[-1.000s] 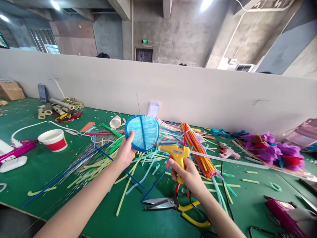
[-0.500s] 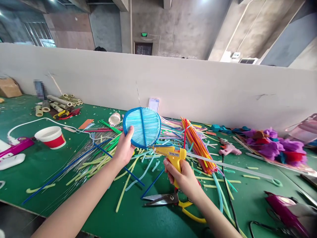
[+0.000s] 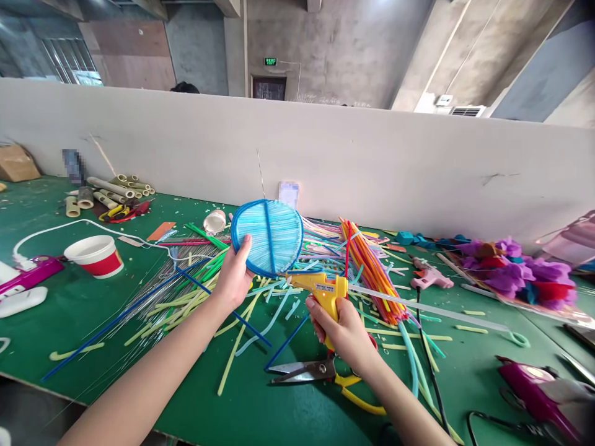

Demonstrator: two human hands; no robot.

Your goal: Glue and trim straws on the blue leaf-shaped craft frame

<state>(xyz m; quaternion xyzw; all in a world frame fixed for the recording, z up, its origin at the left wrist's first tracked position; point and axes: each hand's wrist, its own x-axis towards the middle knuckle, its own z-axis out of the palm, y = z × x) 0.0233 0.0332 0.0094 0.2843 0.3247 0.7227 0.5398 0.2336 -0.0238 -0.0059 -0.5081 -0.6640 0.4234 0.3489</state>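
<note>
My left hand (image 3: 236, 272) grips the lower left edge of a round blue disc (image 3: 284, 238) of pipe cleaners, with a darker rim and a dark bar down its middle. A thin wire rises from the disc's top. In my right hand (image 3: 338, 322) is a yellow hot glue gun (image 3: 328, 288), a long clear glue stick (image 3: 432, 313) jutting from its back. The gun's nozzle is at the disc's lower rim; whether it touches, I cannot tell. Below the gun lie scissors (image 3: 320, 370) with yellow handles, blades apart.
Loose pipe cleaners (image 3: 186, 316) and an orange bundle (image 3: 372, 266) cover the table's middle. A paper cup (image 3: 95, 257) and bamboo pieces (image 3: 116, 189) stand left. At right are a pink glue gun (image 3: 432, 275), purple shapes (image 3: 511, 272) and a magenta tool (image 3: 542, 390). A pale partition (image 3: 186, 142) runs behind.
The view has shifted very slightly. Both hands keep nearly the same place, with the nozzle still at the disc's lower rim.
</note>
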